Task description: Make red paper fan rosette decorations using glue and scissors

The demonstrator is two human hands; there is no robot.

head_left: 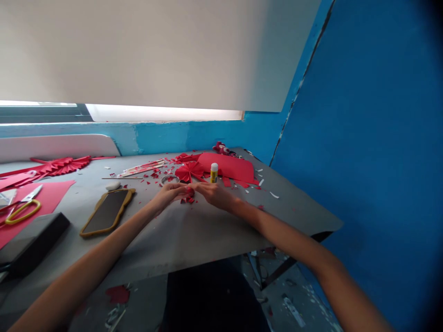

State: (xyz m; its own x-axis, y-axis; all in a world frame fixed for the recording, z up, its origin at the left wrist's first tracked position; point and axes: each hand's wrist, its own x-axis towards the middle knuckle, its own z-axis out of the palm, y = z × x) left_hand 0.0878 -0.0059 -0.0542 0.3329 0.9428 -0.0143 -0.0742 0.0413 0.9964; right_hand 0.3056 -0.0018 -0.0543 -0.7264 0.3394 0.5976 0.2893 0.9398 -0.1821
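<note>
My left hand (168,195) and my right hand (215,194) meet above the middle of the table, fingertips together. Between them shows a small piece of red paper (190,192), pinched by both hands and partly hidden by the fingers. Just beyond the fingers lies a pleated red paper fan (189,171). A glue stick (214,173) with a white cap and yellow label stands upright behind my right hand. Close behind my left hand is a roll of tape (169,179). Red paper scraps (155,174) are scattered around.
A phone in a yellow case (107,212), a white stone-like object (112,186), yellow-handled scissors (24,212) and a dark box (34,246) are on the left. Red paper sheets (228,167) and a small plush toy (220,148) lie at the back. A blue wall (363,138) bounds the right.
</note>
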